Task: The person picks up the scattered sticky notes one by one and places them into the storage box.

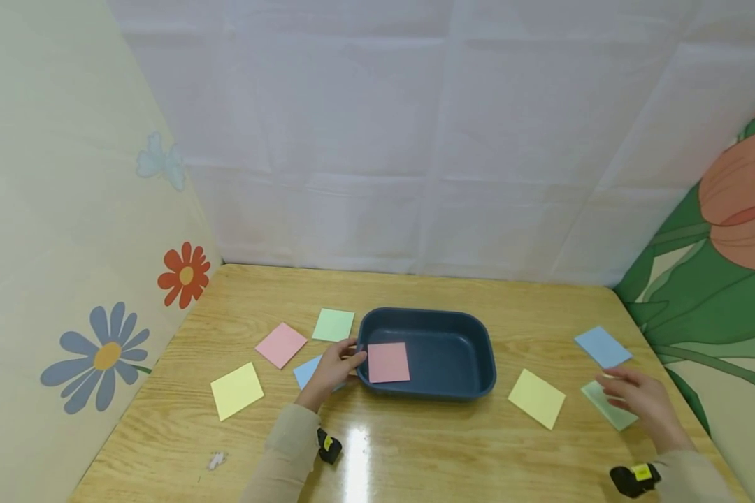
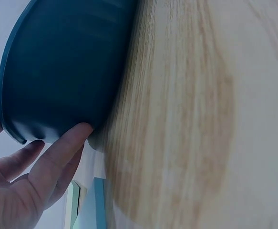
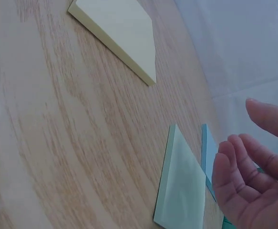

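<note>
My left hand holds the left end of a dark blue rectangular tub, its fingertips against the outer wall and at the rim. In the left wrist view, fingers touch the tub's side. A pink sticky note pad lies inside at the left. Partly under my left forearm and hand is a blue sticky note pad. My right hand hovers over a green sticky note pad, fingers loosely bent and holding nothing. The right wrist view shows a gap between hand and green pad.
Left of the tub lie a green pad, a pink pad and a yellow pad. To its right are a yellow pad and a blue pad. Cloth walls border the wooden table.
</note>
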`<control>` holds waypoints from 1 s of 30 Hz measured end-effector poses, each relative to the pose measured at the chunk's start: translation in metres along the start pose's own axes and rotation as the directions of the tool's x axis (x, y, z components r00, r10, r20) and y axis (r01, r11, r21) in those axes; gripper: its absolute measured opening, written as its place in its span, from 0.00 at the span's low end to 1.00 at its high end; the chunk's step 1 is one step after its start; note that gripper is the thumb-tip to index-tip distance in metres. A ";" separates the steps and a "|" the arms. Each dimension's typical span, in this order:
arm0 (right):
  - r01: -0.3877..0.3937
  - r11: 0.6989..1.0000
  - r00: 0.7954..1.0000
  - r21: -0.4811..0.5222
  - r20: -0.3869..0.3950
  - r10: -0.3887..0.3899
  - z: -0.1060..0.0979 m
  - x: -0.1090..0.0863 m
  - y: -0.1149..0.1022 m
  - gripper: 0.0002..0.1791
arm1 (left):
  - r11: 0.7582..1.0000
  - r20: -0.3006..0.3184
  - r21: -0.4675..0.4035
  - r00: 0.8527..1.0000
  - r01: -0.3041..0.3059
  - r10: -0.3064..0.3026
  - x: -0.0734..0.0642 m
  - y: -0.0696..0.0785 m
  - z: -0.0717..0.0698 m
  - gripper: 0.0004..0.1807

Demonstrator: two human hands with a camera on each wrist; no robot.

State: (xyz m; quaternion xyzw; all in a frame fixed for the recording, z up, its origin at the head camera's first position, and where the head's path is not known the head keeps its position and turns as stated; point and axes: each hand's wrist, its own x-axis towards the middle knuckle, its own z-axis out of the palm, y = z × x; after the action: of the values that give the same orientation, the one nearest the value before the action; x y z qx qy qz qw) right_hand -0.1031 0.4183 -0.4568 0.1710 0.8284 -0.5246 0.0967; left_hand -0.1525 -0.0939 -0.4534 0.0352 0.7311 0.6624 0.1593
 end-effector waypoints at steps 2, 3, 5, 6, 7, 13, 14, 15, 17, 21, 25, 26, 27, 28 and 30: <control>-0.020 0.999 1.000 0.030 -0.003 0.020 -0.004 0.006 0.008 0.32 | 1.000 -0.001 0.001 1.000 -0.001 0.001 0.001 -0.002 -0.001 0.23; -0.028 0.999 1.000 0.032 0.000 0.028 -0.006 0.008 0.010 0.30 | 1.000 -0.001 -0.001 1.000 0.001 -0.001 0.003 -0.005 -0.001 0.22; -0.027 0.998 1.000 0.059 -0.001 0.027 -0.011 0.014 0.020 0.24 | 1.000 -0.005 -0.009 1.000 0.010 -0.010 0.007 -0.012 -0.002 0.23; -0.025 0.997 1.000 0.074 -0.009 0.026 -0.013 0.018 0.025 0.18 | 1.000 -0.007 -0.011 1.000 0.011 -0.011 0.009 -0.015 -0.003 0.23; -0.023 0.996 1.000 0.088 -0.016 0.024 -0.014 0.021 0.030 0.13 | 1.000 -0.011 -0.011 1.000 0.012 -0.013 0.011 -0.018 -0.003 0.23; -0.027 0.997 0.999 0.073 -0.033 0.029 -0.015 0.020 0.033 0.16 | 1.000 -0.031 -0.004 0.999 0.011 -0.011 0.016 -0.029 -0.003 0.23; -0.032 0.998 0.999 0.058 -0.032 0.034 -0.014 0.017 0.029 0.22 | 1.000 -0.032 -0.003 0.999 0.009 -0.009 0.016 -0.029 -0.003 0.23; -0.041 0.998 0.998 0.043 -0.039 0.042 -0.013 0.014 0.025 0.22 | 1.000 -0.033 -0.003 0.999 0.009 -0.009 0.017 -0.029 -0.003 0.23; -0.057 0.998 0.997 0.005 -0.043 0.058 -0.012 0.009 0.016 0.34 | 1.000 -0.033 -0.003 0.999 0.009 -0.009 0.017 -0.029 -0.003 0.22; -0.089 0.994 0.995 -0.059 -0.055 0.086 -0.009 0.000 0.004 0.42 | 1.000 -0.029 -0.011 0.999 0.014 -0.014 0.018 -0.030 -0.003 0.22; -0.103 0.993 0.993 -0.059 -0.070 0.098 -0.011 -0.003 0.003 0.42 | 1.000 -0.030 -0.014 0.999 0.020 -0.020 0.018 -0.030 -0.003 0.23; -0.104 0.993 0.992 -0.055 -0.076 0.099 -0.011 -0.003 0.004 0.42 | 1.000 -0.031 -0.013 0.999 0.021 -0.021 0.018 -0.030 -0.003 0.23; -0.104 0.993 0.992 -0.053 -0.082 0.100 -0.012 -0.003 0.006 0.42 | 1.000 -0.031 -0.013 0.999 0.023 -0.023 0.018 -0.030 -0.003 0.23; -0.106 0.993 0.991 -0.050 -0.086 0.102 -0.013 -0.002 0.007 0.41 | 1.000 -0.031 -0.013 0.999 0.022 -0.022 0.018 -0.030 -0.003 0.23; -0.122 0.992 0.989 -0.032 -0.089 0.119 -0.014 -0.002 0.010 0.41 | 1.000 -0.027 -0.018 1.000 0.012 -0.013 0.018 -0.030 -0.003 0.24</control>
State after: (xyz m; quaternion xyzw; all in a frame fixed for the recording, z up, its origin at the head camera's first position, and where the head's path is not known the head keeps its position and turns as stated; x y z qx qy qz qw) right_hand -0.0971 0.4347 -0.4586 0.2417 0.8297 -0.4941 0.0952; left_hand -0.1651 -0.0958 -0.4862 0.0203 0.7276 0.6682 0.1538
